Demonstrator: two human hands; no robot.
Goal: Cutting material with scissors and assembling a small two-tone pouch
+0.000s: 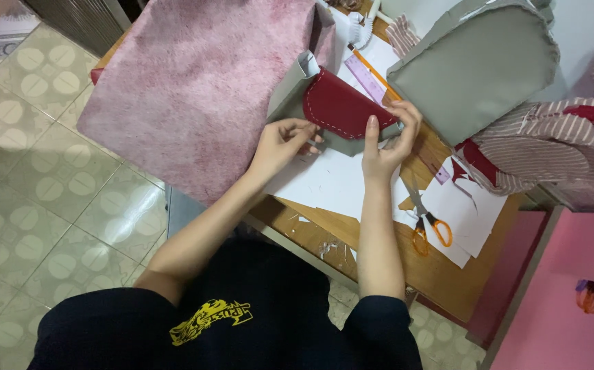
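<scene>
Head view, looking down on a wooden desk (441, 274) and the person's 2 bare hands. Left hand (284, 142): fingers closed in a pinch on the lower left edge of a grey fabric piece (290, 92), just below the curved end of a dark red leather piece (341, 106). Right hand (389, 140): thumb and fingers clamped on the right end of the same red piece, where it meets the grey fabric. The red piece is half-round, with a line of pale stitch marks along its curved edge; it lies on top of the grey fabric, held between both hands above white paper sheets (331, 181) near the middle of the desk. Left of the hands, a large mottled pink sheet (194, 82) overhangs the desk edge. Behind the red piece lies a pale purple ruler (365, 77). Upper right: a large grey fabric panel with a rounded corner (478, 65), and beside it striped red-and-white cloth (550, 147). Orange-handled scissors (427, 223) rest closed on paper, near the right forearm. Pale patterned floor tiles (43, 205) show at left.
</scene>
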